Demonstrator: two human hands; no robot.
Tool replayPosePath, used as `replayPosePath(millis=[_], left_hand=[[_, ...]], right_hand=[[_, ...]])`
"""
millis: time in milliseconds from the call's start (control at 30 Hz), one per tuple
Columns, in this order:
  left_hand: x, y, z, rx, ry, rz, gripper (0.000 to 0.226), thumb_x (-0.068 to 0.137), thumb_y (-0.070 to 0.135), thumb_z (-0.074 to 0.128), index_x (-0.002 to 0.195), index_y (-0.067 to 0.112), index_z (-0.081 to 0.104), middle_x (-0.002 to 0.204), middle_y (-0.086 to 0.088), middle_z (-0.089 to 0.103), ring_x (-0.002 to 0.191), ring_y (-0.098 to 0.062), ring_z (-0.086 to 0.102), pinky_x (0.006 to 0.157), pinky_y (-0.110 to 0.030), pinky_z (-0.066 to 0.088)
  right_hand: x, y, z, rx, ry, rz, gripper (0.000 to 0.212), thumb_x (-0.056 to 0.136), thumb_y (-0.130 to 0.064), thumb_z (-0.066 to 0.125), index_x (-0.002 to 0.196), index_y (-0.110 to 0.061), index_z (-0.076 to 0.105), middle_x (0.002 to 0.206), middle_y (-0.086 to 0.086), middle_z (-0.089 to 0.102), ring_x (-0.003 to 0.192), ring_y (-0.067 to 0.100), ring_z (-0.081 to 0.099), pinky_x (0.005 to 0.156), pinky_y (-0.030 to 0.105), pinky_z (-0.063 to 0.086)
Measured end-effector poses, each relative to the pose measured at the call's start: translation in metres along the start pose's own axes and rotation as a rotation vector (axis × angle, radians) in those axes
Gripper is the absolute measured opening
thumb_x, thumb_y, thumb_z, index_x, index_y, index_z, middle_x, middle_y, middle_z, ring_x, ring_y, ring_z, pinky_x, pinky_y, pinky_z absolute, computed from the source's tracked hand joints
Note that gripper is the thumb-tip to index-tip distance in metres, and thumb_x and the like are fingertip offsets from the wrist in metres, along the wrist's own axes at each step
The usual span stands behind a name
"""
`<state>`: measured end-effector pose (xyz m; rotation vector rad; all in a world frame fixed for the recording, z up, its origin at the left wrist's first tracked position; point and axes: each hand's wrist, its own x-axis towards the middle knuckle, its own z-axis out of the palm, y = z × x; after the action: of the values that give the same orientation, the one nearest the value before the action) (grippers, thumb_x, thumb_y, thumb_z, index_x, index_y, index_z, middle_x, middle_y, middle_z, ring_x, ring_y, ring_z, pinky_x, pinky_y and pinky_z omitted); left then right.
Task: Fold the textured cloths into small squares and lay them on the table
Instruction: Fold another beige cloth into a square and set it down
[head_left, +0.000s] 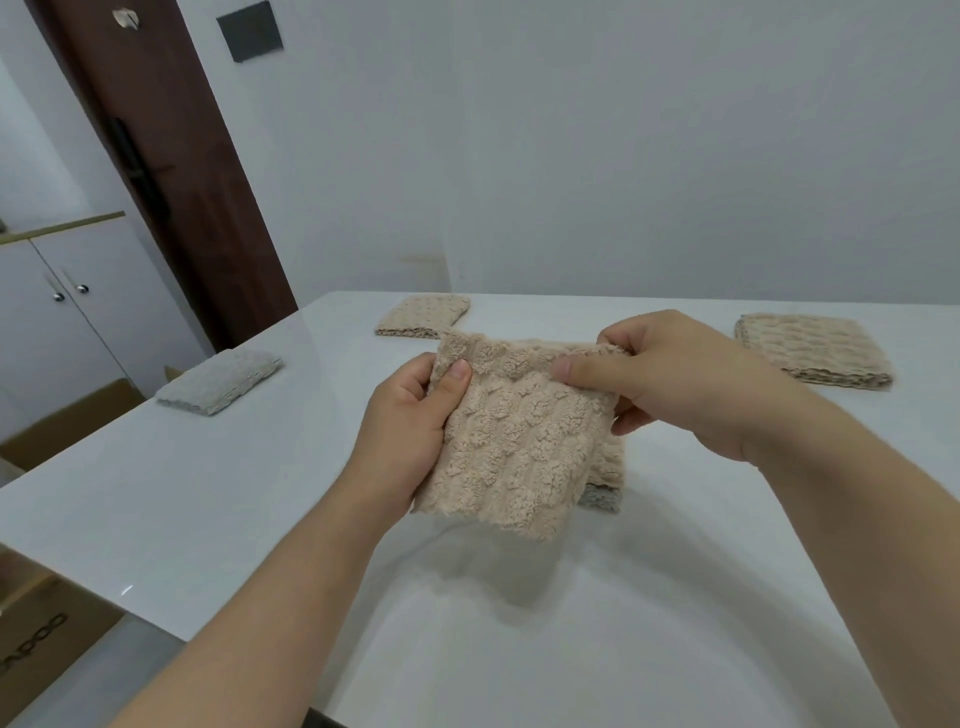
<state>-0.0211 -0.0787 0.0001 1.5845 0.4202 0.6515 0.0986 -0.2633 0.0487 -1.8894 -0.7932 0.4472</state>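
Note:
A beige textured cloth (519, 441) hangs doubled over above the white table (234, 493). My left hand (410, 421) pinches its upper left corner with the thumb on the front. My right hand (665, 379) pinches the upper right corner the same way. A grey layer (602, 499) peeks out behind the cloth's lower right edge. Three folded cloths lie on the table: a grey one (218, 382) at the left, a beige one (423, 314) at the back middle, and a beige one (813, 348) at the right.
The table's left edge runs diagonally from the back middle to the lower left. Cardboard boxes (47, 639) stand on the floor beside it. A brown door (171, 156) and a white cabinet (67, 312) are at the left. A white wall is behind the table.

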Motion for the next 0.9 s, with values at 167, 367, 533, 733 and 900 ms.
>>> replayPosePath(millis=[167,367,533,733,900], left_hand=[[0.000,0.009,0.000,-0.070,0.015,-0.009,0.018,0.102,0.026,0.062,0.106,0.012,0.072,0.109,-0.015,0.076,0.106,-0.034,0.072,0.097,-0.053,0.057],[0.000,0.016,0.000,-0.070,-0.004,0.030,0.016,0.098,0.017,0.062,0.113,0.014,0.067,0.110,-0.015,0.074,0.101,-0.028,0.073,0.085,-0.043,0.058],[0.002,0.019,0.003,0.011,0.029,0.093,0.029,0.094,0.041,0.063,0.094,0.012,0.064,0.090,-0.003,0.067,0.088,-0.022,0.066,0.081,-0.045,0.051],[0.005,0.017,0.002,0.159,0.190,0.214,0.018,0.102,0.043,0.056,0.096,0.027,0.063,0.088,0.005,0.069,0.084,-0.014,0.065,0.088,-0.049,0.055],[0.004,0.021,0.005,0.122,0.192,0.071,0.033,0.099,0.050,0.059,0.102,0.018,0.067,0.098,-0.005,0.077,0.095,-0.024,0.074,0.094,-0.056,0.056]], right_hand=[[0.005,0.005,0.002,0.239,0.067,-0.014,0.032,0.083,-0.025,0.082,0.096,-0.007,0.060,0.079,0.010,0.078,0.075,0.025,0.076,0.078,0.045,0.063],[0.008,0.010,0.002,0.275,0.132,-0.041,0.028,0.076,-0.022,0.088,0.096,-0.006,0.076,0.088,0.011,0.079,0.087,0.029,0.077,0.087,0.048,0.061],[0.009,0.011,0.005,0.246,0.120,-0.042,0.020,0.076,-0.019,0.088,0.088,-0.008,0.076,0.087,0.010,0.078,0.082,0.025,0.076,0.079,0.040,0.063],[0.008,0.009,0.014,0.566,-0.023,0.031,0.032,0.089,-0.025,0.075,0.108,0.000,0.072,0.099,0.011,0.079,0.082,0.019,0.075,0.069,0.025,0.058],[0.008,0.010,0.020,0.501,-0.079,0.096,0.029,0.100,-0.030,0.063,0.112,-0.006,0.071,0.097,0.005,0.079,0.080,0.019,0.075,0.073,0.030,0.056]])
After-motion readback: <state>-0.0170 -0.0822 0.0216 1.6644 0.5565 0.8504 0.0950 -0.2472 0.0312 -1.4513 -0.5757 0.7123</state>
